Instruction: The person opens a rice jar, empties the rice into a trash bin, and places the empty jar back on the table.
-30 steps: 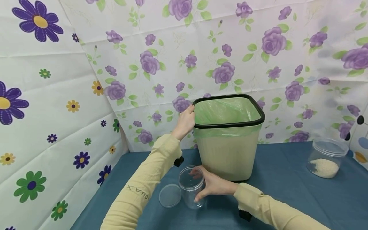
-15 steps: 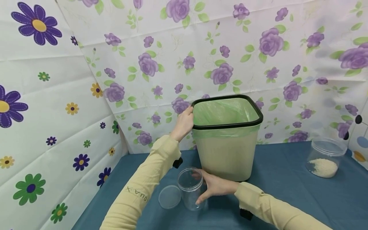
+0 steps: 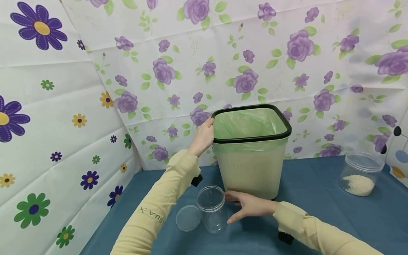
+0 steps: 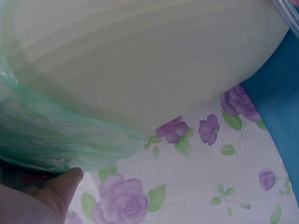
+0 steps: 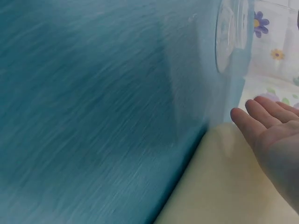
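A cream trash bin (image 3: 253, 171) with a black rim and a green plastic liner (image 3: 248, 124) stands on the table. My left hand (image 3: 205, 136) grips the left side of its rim; in the left wrist view the thumb (image 4: 70, 182) lies at the liner's edge. In front of the bin stands an upright clear jar (image 3: 213, 216), without a lid and with nothing visible inside. My right hand (image 3: 250, 205) is just right of this jar, fingers spread and holding nothing. The right wrist view shows those fingers (image 5: 261, 116) extended beside the bin's wall. A round clear lid (image 3: 188, 218) lies left of the jar.
At the far right of the blue tablecloth (image 3: 315, 212) stands a wider clear jar (image 3: 363, 166), with white grains like rice (image 3: 360, 185) in its bottom. Flower-printed sheets (image 3: 178, 42) hang behind and to the left.
My right hand has let go of the clear jar and moved a little to the right. The jar stays standing in place. My left hand still grips the bin's rim.
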Demonstrator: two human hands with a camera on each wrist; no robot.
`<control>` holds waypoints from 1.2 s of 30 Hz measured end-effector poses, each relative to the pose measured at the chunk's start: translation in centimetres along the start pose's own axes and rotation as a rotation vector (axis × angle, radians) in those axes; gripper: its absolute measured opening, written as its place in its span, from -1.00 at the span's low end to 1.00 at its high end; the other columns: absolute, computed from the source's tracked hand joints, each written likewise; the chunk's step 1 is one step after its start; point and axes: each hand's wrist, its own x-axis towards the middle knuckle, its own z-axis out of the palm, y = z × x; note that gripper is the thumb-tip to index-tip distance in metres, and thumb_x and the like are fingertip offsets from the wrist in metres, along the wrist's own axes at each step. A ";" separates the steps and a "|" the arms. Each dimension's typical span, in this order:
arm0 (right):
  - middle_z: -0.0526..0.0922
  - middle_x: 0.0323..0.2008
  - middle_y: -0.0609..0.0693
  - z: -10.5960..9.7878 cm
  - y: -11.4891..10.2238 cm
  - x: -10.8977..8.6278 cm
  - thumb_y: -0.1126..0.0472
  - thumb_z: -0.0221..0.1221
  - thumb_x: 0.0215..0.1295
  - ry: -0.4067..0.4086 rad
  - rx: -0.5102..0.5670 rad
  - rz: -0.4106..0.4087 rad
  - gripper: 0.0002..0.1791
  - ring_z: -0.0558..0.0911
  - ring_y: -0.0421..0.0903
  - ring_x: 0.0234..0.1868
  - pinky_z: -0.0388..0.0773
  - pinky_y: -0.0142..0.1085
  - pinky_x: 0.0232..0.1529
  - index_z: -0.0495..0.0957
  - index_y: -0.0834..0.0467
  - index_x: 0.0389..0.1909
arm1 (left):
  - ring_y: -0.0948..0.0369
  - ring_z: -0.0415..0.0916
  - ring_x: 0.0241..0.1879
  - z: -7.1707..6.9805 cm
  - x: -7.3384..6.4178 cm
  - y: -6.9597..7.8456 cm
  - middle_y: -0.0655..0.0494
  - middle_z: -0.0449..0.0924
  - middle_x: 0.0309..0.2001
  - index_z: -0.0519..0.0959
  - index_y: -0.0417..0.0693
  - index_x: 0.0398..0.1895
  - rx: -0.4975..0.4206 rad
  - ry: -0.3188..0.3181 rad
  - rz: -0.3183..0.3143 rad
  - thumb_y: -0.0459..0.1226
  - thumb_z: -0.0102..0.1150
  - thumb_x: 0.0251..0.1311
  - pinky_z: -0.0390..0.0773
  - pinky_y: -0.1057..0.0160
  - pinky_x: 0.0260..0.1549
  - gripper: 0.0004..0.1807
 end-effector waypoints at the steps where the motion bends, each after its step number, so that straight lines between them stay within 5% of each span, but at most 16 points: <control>1: 0.21 0.23 0.15 -0.2 0.2 -0.3 0.12 0.25 0.12 0.000 0.006 -0.003 -0.19 0.23 0.06 0.22 0.22 -0.05 0.10 0.07 0.29 0.31 | 0.11 -0.07 0.30 0.0 0.0 0.0 -0.10 0.03 0.31 0.15 -0.34 0.28 0.000 0.001 0.001 -0.35 -0.44 0.35 -0.10 0.31 0.18 -0.53; 12: 0.44 0.04 0.17 -1.6 0.6 -3.2 0.20 0.18 0.19 0.051 0.019 -0.038 -0.52 0.40 0.11 0.08 0.30 -0.03 0.03 0.38 0.31 0.10 | 0.12 -0.08 0.30 0.0 0.1 0.0 -0.07 0.02 0.32 0.14 -0.32 0.29 0.016 -0.012 -0.010 -0.33 -0.46 0.36 -0.12 0.28 0.19 -0.53; 20: 0.58 -0.21 0.07 -2.5 1.0 -5.2 0.15 0.17 0.20 0.117 -0.011 -0.044 -0.75 0.55 0.02 -0.16 0.48 -0.25 -0.18 0.55 0.17 -0.13 | 0.13 -0.09 0.30 0.1 0.2 0.0 -0.06 0.02 0.32 0.14 -0.32 0.29 0.016 -0.010 -0.019 -0.33 -0.45 0.36 -0.12 0.29 0.19 -0.53; 27: 0.60 -0.28 0.04 -4.1 1.4 -7.1 0.16 0.14 0.23 0.119 -0.012 -0.027 -0.76 0.57 0.01 -0.27 0.50 -0.21 -0.27 0.56 0.23 -0.17 | 0.12 -0.08 0.30 0.1 0.1 0.0 -0.07 0.03 0.32 0.15 -0.33 0.29 0.005 -0.002 -0.015 -0.33 -0.45 0.35 -0.11 0.30 0.19 -0.53; 36: 0.61 -0.32 0.14 -5.4 2.1 -8.8 0.29 0.00 0.31 0.123 -0.008 -0.120 -0.82 0.57 0.16 -0.28 0.50 -0.08 -0.27 0.57 0.19 -0.22 | 0.08 -0.06 0.29 0.2 0.0 -0.1 -0.12 0.05 0.31 0.16 -0.34 0.28 0.000 0.014 -0.006 -0.35 -0.44 0.34 -0.09 0.28 0.19 -0.53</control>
